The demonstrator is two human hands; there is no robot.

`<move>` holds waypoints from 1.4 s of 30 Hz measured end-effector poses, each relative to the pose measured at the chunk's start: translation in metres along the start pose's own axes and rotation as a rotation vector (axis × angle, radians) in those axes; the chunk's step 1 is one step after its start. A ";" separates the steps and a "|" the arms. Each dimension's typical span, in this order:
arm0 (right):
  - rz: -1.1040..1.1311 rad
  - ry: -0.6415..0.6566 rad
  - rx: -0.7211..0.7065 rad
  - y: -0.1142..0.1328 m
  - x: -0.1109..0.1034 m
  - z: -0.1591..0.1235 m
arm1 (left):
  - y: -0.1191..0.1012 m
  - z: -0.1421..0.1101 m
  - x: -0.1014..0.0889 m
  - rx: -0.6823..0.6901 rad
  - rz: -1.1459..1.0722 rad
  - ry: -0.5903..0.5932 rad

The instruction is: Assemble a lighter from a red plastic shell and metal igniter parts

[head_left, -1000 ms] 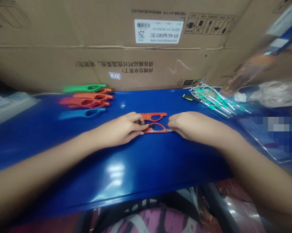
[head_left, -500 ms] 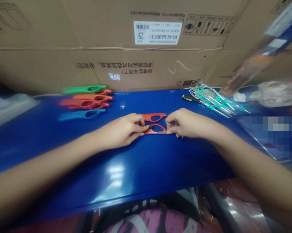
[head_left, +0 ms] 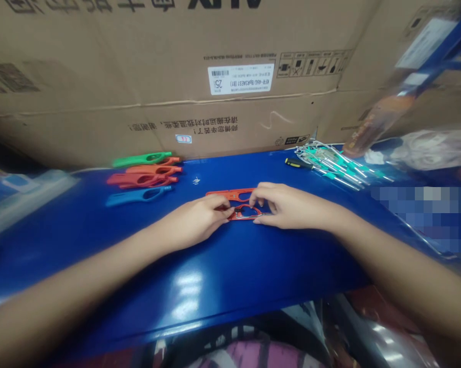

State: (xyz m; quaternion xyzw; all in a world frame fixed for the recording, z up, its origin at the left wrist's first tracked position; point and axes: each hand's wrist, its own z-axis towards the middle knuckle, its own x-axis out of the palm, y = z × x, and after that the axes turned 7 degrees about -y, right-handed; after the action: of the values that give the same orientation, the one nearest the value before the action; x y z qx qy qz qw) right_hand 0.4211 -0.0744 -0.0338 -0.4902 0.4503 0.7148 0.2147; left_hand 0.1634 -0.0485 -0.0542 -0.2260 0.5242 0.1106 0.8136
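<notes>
An orange plastic handle shell half [head_left: 249, 219], shaped like part of a long lighter, lies open side up with thin wires and a small dark part inside. My left hand [head_left: 197, 217] pinches its left part between thumb and fingers. Around its right end my right hand [head_left: 287, 204] is curled, forefinger at the loop and thumb at the near edge. The right fingers partly hide that end. Just beyond lies a second orange shell half [head_left: 230, 195], its right end behind my right forefinger.
Green [head_left: 141, 159], red [head_left: 141, 180] and blue handle shells [head_left: 140, 195] lie at the left. At the right are metal rods with green parts [head_left: 330, 166], a black-yellow screwdriver [head_left: 297, 163] and a bottle [head_left: 379, 122]. A cardboard box [head_left: 157, 122] stands behind the blue table [head_left: 222, 276].
My right forefinger and thumb have shifted left and spread from the shell's tip to around its loop. My left hand keeps its pinch. The camera view has tilted upward.
</notes>
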 end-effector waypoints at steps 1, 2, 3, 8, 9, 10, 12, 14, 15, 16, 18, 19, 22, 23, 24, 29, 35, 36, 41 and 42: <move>-0.001 -0.001 -0.028 0.002 0.004 0.000 | 0.001 0.000 0.000 0.013 -0.003 0.005; -0.002 0.002 -0.038 0.005 0.009 0.001 | 0.002 0.000 0.001 0.029 -0.006 0.014; -0.006 -0.002 -0.040 0.007 0.014 0.001 | 0.003 -0.001 0.001 0.043 -0.009 0.025; 0.017 -0.053 0.035 0.015 0.028 0.004 | 0.006 -0.002 0.002 0.055 -0.032 0.023; 0.025 -0.049 0.051 0.015 0.029 0.005 | 0.006 -0.002 0.003 0.055 -0.042 0.010; 0.031 -0.043 0.063 0.015 0.029 0.005 | 0.006 -0.002 0.003 0.054 -0.052 -0.005; 0.033 -0.035 0.083 0.015 0.028 0.007 | 0.005 -0.002 0.004 0.052 -0.070 -0.031; 0.042 -0.035 0.106 0.016 0.026 0.007 | 0.004 -0.002 0.004 0.052 -0.080 -0.045; 0.055 -0.033 0.119 0.016 0.026 0.008 | 0.004 -0.002 0.004 0.050 -0.081 -0.046; 0.071 -0.028 0.129 0.015 0.025 0.008 | 0.004 -0.002 0.004 0.047 -0.079 -0.046; 0.109 -0.012 0.140 0.015 0.025 0.009 | 0.003 -0.002 0.004 0.039 -0.070 -0.049; 0.126 -0.007 0.141 0.014 0.025 0.009 | 0.003 -0.002 0.004 0.035 -0.064 -0.049; 0.159 -0.003 0.134 0.012 0.025 0.009 | 0.003 -0.002 0.005 0.030 -0.057 -0.048; 0.163 -0.005 0.127 0.012 0.025 0.009 | 0.003 -0.002 0.005 0.028 -0.056 -0.049; 0.163 -0.007 0.121 0.011 0.025 0.008 | 0.003 -0.002 0.005 0.024 -0.056 -0.052; 0.113 0.000 0.093 0.010 0.026 0.008 | 0.000 -0.002 0.006 0.014 -0.056 -0.065; 0.108 -0.087 -0.004 0.011 0.030 0.006 | 0.000 -0.002 0.006 -0.001 -0.034 -0.036; 0.133 -0.096 -0.020 0.012 0.030 0.006 | 0.000 -0.002 0.006 -0.005 -0.030 -0.031; 0.292 -0.109 0.059 0.011 0.025 0.007 | 0.002 -0.004 0.006 -0.009 -0.012 -0.013; 0.318 -0.098 0.091 0.011 0.023 0.007 | 0.002 -0.004 0.006 -0.009 -0.011 -0.010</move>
State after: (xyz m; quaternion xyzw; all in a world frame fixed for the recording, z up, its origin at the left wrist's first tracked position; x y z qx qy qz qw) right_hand 0.3996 -0.0764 -0.0487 -0.3673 0.5430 0.7415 0.1427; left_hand 0.1619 -0.0486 -0.0617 -0.2320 0.5185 0.1093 0.8157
